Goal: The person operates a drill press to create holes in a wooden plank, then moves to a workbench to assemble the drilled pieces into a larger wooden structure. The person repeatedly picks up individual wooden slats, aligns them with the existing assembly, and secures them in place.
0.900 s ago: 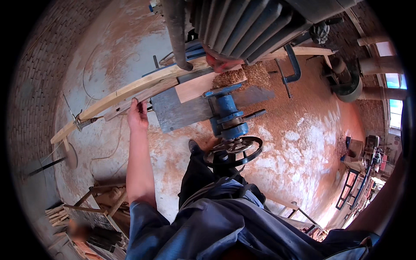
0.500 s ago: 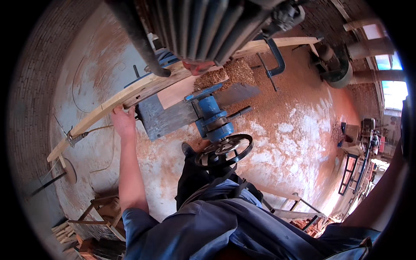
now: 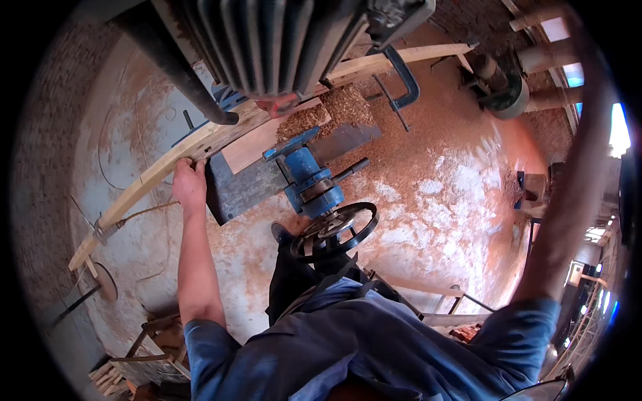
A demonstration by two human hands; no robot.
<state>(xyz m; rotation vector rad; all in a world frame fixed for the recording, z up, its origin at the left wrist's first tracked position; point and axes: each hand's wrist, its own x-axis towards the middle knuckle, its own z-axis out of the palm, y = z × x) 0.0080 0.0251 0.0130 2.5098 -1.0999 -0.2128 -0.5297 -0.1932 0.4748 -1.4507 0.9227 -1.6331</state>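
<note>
My left hand (image 3: 190, 182) is at the near-left end of a wooden piece (image 3: 217, 141) with a small dark slot in it, fingers closed at its end. The piece lies along a long pale timber rail (image 3: 150, 175), which looks curved here. Beside the hand is a grey metal machine table (image 3: 244, 190) with a flat reddish board (image 3: 251, 148) on it. Above hangs a large finned motor (image 3: 261, 47), with a red part (image 3: 277, 105) beneath it. My right forearm (image 3: 568, 194) reaches up along the right side; its hand is not in view.
A blue machine mount (image 3: 306, 170) with a black handwheel (image 3: 341, 230) stands in front of my legs. Wood chips (image 3: 301, 125) heap by the board. A blue-grey clamp (image 3: 403, 83) grips the rail's right part. A grey machine pipe (image 3: 194, 87) hangs left of the motor.
My right arm has risen and swung inward at the right. The view has shifted, so the machine sits slightly further left. My left hand stays at the wooden piece's end.
</note>
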